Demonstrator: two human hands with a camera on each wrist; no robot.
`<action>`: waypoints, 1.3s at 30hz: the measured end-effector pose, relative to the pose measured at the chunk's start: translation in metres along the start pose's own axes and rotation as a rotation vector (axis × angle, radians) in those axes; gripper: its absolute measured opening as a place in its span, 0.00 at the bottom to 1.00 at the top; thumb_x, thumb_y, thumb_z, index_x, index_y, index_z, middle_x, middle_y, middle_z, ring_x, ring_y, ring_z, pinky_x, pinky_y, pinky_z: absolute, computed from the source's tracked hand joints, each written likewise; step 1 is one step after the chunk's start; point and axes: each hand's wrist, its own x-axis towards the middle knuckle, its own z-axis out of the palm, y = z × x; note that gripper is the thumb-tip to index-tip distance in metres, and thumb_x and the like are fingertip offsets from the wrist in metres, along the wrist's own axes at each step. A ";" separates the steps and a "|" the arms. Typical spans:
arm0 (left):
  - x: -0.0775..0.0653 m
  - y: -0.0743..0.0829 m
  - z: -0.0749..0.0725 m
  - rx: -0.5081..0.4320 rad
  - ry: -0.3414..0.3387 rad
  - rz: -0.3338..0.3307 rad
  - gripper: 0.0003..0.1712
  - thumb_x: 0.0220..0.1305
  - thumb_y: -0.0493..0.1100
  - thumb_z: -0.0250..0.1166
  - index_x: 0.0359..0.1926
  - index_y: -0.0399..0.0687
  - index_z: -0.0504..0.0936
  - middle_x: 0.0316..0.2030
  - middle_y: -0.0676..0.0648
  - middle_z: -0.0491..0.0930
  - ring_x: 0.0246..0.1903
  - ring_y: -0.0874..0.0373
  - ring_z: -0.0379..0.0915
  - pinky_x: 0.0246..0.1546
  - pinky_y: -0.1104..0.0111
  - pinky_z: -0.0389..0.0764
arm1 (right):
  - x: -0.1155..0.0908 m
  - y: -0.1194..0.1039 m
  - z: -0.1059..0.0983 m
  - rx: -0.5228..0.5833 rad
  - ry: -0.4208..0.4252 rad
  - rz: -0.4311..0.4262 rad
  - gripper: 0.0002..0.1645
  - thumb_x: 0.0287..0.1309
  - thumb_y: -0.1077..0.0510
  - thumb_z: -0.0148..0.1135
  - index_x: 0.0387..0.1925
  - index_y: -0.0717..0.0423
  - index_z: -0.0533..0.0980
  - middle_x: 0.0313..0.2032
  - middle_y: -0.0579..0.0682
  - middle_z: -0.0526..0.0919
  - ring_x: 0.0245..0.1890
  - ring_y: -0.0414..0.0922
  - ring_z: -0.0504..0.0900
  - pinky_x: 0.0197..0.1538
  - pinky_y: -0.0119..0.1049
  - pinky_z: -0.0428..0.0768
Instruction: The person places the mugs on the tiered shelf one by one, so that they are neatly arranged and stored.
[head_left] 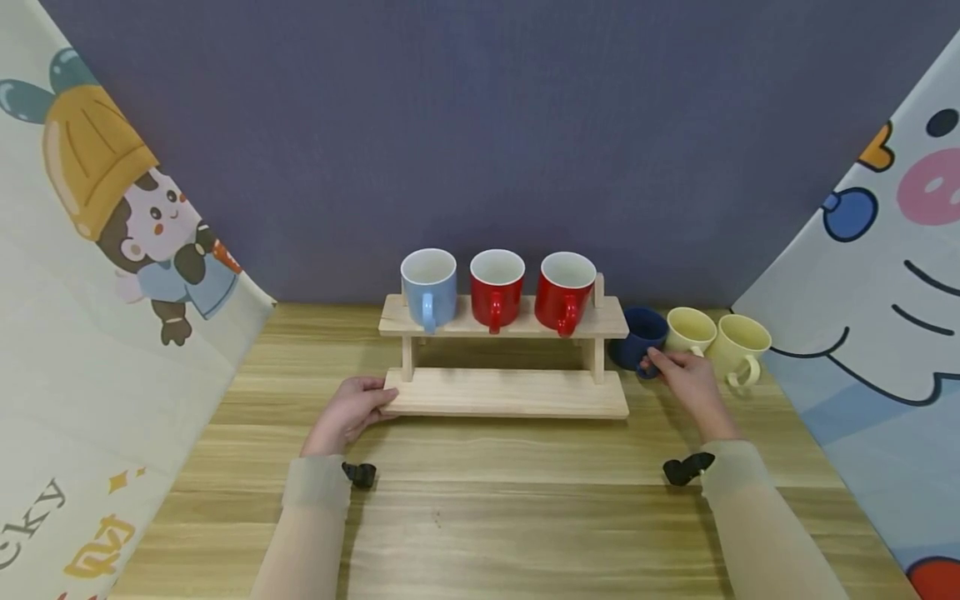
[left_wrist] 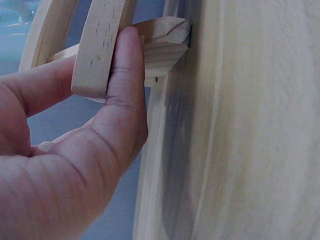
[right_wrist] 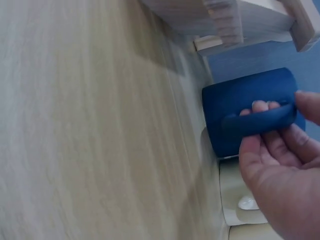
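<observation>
A two-tier wooden rack (head_left: 504, 393) stands on the table against the back wall. My left hand (head_left: 356, 408) pinches the left end of its lower shelf, thumb on top and fingers beneath; the left wrist view shows the shelf end (left_wrist: 95, 65) between them. On the upper shelf stand a light blue mug (head_left: 442, 292) and two red mugs, one in the middle (head_left: 491, 296) and one on the right (head_left: 555, 300). Right of the rack, my right hand (head_left: 690, 387) grips the handle of a dark blue mug (right_wrist: 240, 100), its fingers passing through the handle.
Two pale yellow mugs, a nearer-left one (head_left: 684, 329) and a right one (head_left: 738, 342), stand beside the dark blue mug. A dark fabric wall (head_left: 480, 150) closes off the back. Printed panels slope along both sides of the wooden table (head_left: 510, 517).
</observation>
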 end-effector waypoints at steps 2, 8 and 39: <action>0.001 0.000 0.000 0.003 0.003 0.000 0.26 0.76 0.32 0.59 0.65 0.16 0.65 0.56 0.25 0.73 0.50 0.45 0.79 0.49 0.61 0.85 | 0.001 0.002 0.001 0.041 -0.026 -0.011 0.34 0.73 0.45 0.61 0.53 0.77 0.79 0.38 0.48 0.89 0.40 0.32 0.84 0.47 0.25 0.83; 0.003 -0.001 -0.001 0.004 0.007 0.004 0.26 0.75 0.32 0.59 0.65 0.16 0.65 0.55 0.25 0.74 0.49 0.46 0.79 0.48 0.61 0.86 | 0.003 0.005 0.002 0.068 -0.042 -0.032 0.33 0.73 0.46 0.61 0.54 0.78 0.78 0.37 0.45 0.89 0.40 0.31 0.83 0.45 0.25 0.83; 0.003 0.000 -0.001 0.005 0.005 -0.019 0.27 0.76 0.32 0.59 0.66 0.16 0.64 0.56 0.25 0.72 0.50 0.46 0.78 0.49 0.61 0.85 | -0.028 -0.046 0.006 0.265 0.193 -0.075 0.25 0.71 0.53 0.64 0.45 0.78 0.80 0.31 0.44 0.86 0.37 0.35 0.84 0.45 0.20 0.80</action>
